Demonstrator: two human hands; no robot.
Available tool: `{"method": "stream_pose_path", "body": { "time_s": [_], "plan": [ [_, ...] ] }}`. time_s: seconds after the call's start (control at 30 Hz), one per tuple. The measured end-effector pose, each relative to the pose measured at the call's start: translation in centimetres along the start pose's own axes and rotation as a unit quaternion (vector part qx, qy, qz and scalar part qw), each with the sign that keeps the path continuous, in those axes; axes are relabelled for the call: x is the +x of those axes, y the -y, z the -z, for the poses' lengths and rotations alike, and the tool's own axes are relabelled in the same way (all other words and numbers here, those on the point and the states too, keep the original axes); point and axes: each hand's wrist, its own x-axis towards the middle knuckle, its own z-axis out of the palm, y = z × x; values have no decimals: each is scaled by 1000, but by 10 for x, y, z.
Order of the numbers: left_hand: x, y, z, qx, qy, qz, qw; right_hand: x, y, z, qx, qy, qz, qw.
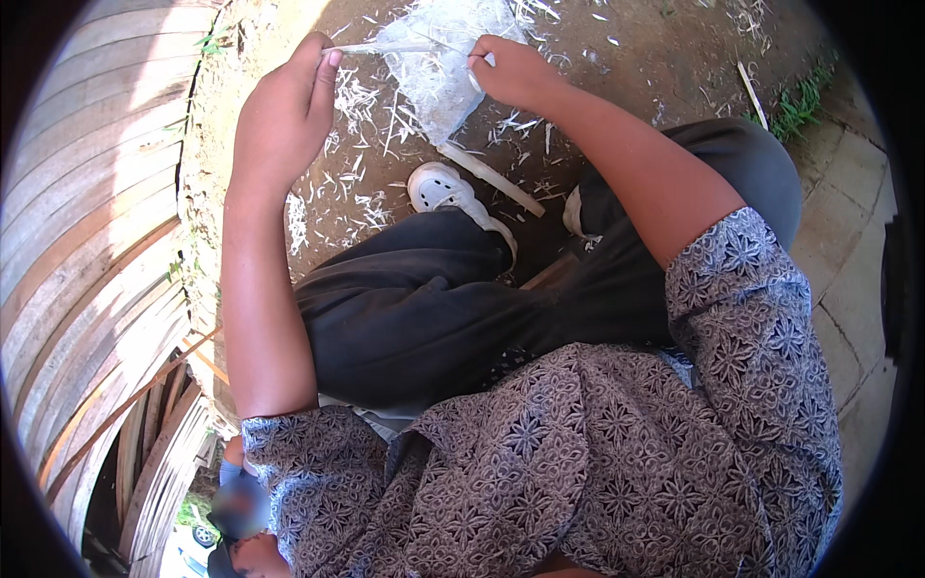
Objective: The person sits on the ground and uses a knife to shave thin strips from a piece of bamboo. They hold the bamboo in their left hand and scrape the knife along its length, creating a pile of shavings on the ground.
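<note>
Both hands are held out at the top of the view, apart from each other. My left hand (294, 116) is closed, pinching a pale, narrow strip of wood or bamboo (385, 47) that points to the right. Facing it, my right hand (520, 72) has its fingers curled round a thin pale piece, whose kind I cannot make out; a slim line runs from it toward the strip. Beneath them a crumpled clear plastic sheet (448, 91) lies on the soil, with many pale shavings (356, 101) on and around it.
A flat pale stick (493, 180) lies beside my white clog (436, 186). Wooden slats (92, 193) run along the left. Grass (805, 101) and paving (848, 183) are at the right. Another person (241, 511) shows at the lower left.
</note>
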Motion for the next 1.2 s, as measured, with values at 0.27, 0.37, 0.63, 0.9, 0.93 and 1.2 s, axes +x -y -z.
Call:
{"method": "stream_pose_path", "body": {
  "time_s": [0.27,0.37,0.63,0.9,0.93,1.2],
  "plan": [
    [2,-5,0,3,1,-18,1000,31,-47,-23,-14,-97,168,981],
    [-2,-4,0,4,2,-11,1000,16,-20,-1,-47,62,-72,994],
    [-6,4,2,12,6,-5,1000,4,10,-2,30,20,4,999],
    [-3,2,2,19,-4,-18,1000,7,9,-6,72,7,93,993],
    [-2,2,2,18,-1,-18,1000,7,-3,1,46,29,10,998],
    [0,-2,4,7,7,0,1000,7,-24,4,2,49,-74,996]
  ]
}}
